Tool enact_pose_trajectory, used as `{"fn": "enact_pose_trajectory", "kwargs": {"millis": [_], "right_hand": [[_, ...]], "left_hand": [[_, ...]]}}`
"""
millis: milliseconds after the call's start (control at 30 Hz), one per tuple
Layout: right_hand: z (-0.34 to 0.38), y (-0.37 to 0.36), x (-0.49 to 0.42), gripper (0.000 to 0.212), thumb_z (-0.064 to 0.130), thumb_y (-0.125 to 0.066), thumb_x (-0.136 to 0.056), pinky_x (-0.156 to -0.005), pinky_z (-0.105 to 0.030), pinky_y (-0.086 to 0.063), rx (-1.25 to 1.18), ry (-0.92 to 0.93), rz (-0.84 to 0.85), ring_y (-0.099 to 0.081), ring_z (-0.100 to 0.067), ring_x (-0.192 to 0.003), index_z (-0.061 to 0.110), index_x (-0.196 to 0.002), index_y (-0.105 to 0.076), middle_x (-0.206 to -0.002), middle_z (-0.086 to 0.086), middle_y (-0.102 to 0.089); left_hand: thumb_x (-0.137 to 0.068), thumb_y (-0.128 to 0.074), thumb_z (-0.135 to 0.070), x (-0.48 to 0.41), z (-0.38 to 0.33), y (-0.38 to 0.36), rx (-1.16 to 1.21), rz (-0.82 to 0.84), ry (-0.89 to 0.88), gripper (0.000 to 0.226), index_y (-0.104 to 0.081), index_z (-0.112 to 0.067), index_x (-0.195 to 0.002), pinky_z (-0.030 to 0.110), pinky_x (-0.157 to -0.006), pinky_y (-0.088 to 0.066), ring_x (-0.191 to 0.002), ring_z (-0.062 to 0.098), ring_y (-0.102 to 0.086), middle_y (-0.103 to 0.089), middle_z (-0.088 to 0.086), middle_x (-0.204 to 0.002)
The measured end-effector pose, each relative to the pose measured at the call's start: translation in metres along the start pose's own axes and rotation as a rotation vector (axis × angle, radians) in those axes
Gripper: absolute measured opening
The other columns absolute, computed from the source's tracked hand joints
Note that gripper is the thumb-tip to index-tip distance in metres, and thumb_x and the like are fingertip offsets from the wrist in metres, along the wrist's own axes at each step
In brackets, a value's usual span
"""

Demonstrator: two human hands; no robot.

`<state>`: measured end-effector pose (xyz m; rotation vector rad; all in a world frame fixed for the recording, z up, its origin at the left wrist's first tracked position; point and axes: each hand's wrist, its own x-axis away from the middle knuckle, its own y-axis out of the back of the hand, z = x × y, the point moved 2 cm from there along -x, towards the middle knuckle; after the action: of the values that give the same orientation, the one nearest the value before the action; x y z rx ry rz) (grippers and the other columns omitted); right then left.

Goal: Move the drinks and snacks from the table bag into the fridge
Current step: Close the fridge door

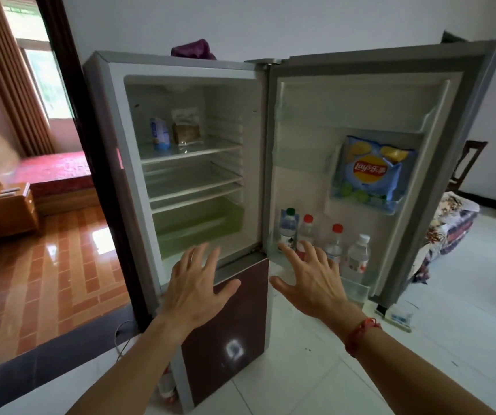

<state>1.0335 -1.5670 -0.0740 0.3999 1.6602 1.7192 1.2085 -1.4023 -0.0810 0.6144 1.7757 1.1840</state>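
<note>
Four bottles (359, 259) stand in the lowest rack (356, 290) of the open fridge door (315, 115), a Lay's chip bag (372, 172) in the middle rack (390, 205), and left hand (194, 283) and right hand (309, 283) hover spread and empty; slamming that door could topple the bottles or crush the bag.

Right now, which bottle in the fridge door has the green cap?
The leftmost bottle; the two middle bottles have red caps, the rightmost bottle a white one.
</note>
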Motion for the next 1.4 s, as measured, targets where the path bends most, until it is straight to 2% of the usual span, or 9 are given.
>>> {"fn": "enact_pose_trajectory", "kwargs": {"millis": [133,333,533,733,933,1033,1100,1267,1400], "right_hand": [[-0.034,0.011,0.004,0.081,0.077,-0.042,-0.087,-0.116,-0.056,-0.029,-0.014,-0.043,-0.024,-0.028,-0.033,-0.145,0.044,-0.156,-0.013,-0.161,-0.01,-0.024],[-0.104,0.029,0.01,0.083,0.079,-0.04,-0.088,-0.118,-0.056,-0.027,0.006,-0.163,-0.023,-0.024,-0.036,-0.149,0.045,-0.156,-0.007,-0.165,-0.013,-0.016],[-0.176,0.049,0.028,0.083,0.081,-0.035,-0.088,-0.116,-0.055,-0.03,0.033,-0.283,-0.037,-0.025,-0.037,-0.147,0.046,-0.157,-0.003,-0.164,-0.013,-0.016],[-0.231,0.054,0.037,0.089,0.082,-0.035,-0.086,-0.116,-0.055,-0.033,0.018,-0.388,-0.055,-0.025,-0.038,-0.148,0.045,-0.157,0.003,-0.164,-0.015,-0.017],[-0.285,0.046,0.021,0.093,0.079,-0.042,-0.087,-0.109,-0.053,-0.042,-0.152,-0.468,-0.089,-0.034,-0.034,-0.142,0.039,-0.158,0.004,-0.16,-0.012,-0.025],[-0.309,0.037,0.001,0.101,0.087,-0.036,-0.082,-0.108,-0.054,-0.044,-0.213,-0.517,-0.075,-0.034,-0.035,-0.142,0.035,-0.159,0.005,-0.159,-0.011,-0.026],[-0.323,0.03,-0.013,0.107,0.092,-0.034,-0.077,-0.109,-0.058,-0.042,-0.272,-0.552,-0.073,-0.031,-0.038,-0.145,0.034,-0.158,0.006,-0.16,-0.013,-0.025],[-0.352,0.021,-0.047,0.103,0.075,-0.05,-0.086,-0.115,-0.053,-0.037,-0.409,-0.539,-0.082,-0.033,-0.036,-0.144,0.028,-0.16,0.003,-0.16,-0.016,-0.026],[-0.375,0.009,-0.073,0.107,0.08,-0.049,-0.081,-0.116,-0.053,-0.036,-0.488,-0.525,-0.085,-0.03,-0.033,-0.146,0.027,-0.159,0.001,-0.162,-0.013,-0.025]], "left_hand": [[-0.081,-0.025,-0.078,-0.019,-0.033,-0.006,0.034,0.002,-0.026,0.09,-0.033,-0.021,-0.149,0.047,-0.113,-0.033,-0.143,0.026,-0.027,-0.03,0.007,-0.155],[-0.08,-0.024,-0.077,-0.052,-0.1,-0.023,0.092,0.003,-0.119,0.091,-0.035,-0.019,-0.149,0.047,-0.112,-0.034,-0.142,0.027,-0.029,-0.034,0.008,-0.154],[-0.081,-0.029,-0.077,-0.087,-0.174,-0.045,0.17,0.021,-0.247,0.09,-0.032,-0.02,-0.151,0.044,-0.114,-0.029,-0.144,0.026,-0.026,-0.03,0.008,-0.156],[-0.084,-0.032,-0.076,-0.115,-0.247,-0.053,0.227,0.009,-0.41,0.086,-0.034,-0.02,-0.149,0.046,-0.114,-0.032,-0.143,0.026,-0.025,-0.032,0.007,-0.154],[-0.088,-0.031,-0.068,-0.153,-0.321,-0.052,0.108,-0.041,-0.609,0.081,-0.031,-0.017,-0.151,0.052,-0.114,-0.03,-0.146,0.033,-0.022,-0.029,0.014,-0.157],[-0.089,-0.036,-0.066,-0.178,-0.355,-0.058,0.03,-0.078,-0.715,0.079,-0.033,-0.016,-0.15,0.056,-0.115,-0.025,-0.146,0.037,-0.019,-0.028,0.016,-0.157],[-0.09,-0.041,-0.064,-0.193,-0.376,-0.062,-0.033,-0.12,-0.785,0.077,-0.036,-0.015,-0.148,0.058,-0.115,-0.023,-0.146,0.038,-0.019,-0.029,0.018,-0.156],[-0.088,-0.052,-0.057,-0.229,-0.423,-0.073,-0.165,-0.228,-0.941,0.07,-0.049,-0.011,-0.14,0.058,-0.116,-0.022,-0.143,0.042,-0.026,-0.038,0.023,-0.151],[-0.093,-0.042,-0.055,-0.257,-0.452,-0.081,-0.241,-0.221,-0.952,0.062,-0.051,-0.014,-0.138,0.057,-0.119,-0.01,-0.146,0.038,-0.018,-0.033,0.02,-0.155]]}}
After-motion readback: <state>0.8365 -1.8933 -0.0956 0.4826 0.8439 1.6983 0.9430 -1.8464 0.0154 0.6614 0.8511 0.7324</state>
